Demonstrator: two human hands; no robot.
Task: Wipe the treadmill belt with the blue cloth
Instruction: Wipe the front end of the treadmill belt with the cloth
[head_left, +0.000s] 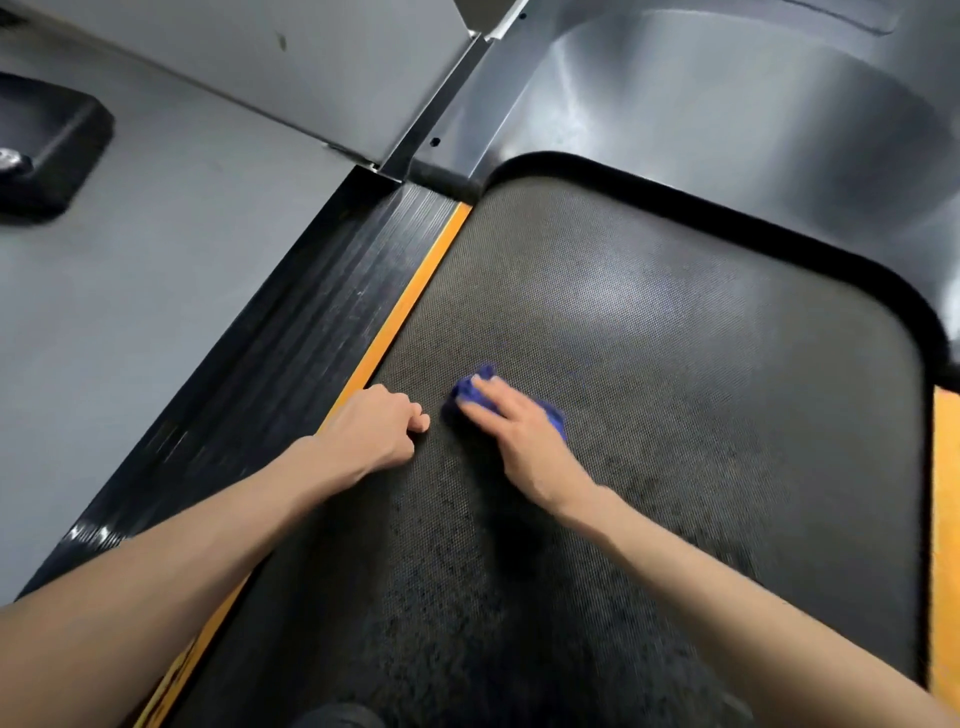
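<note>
Left grip fisted; right grip flat, pressing down.

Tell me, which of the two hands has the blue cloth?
The right hand: its straight fingers press the cloth onto the belt. The left hand is a bare fist beside the orange strip.

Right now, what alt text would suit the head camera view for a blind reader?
A person's right hand presses a blue cloth onto a dark treadmill belt. The left hand sits beside it, curled in a fist, near the orange edge strip.
</note>
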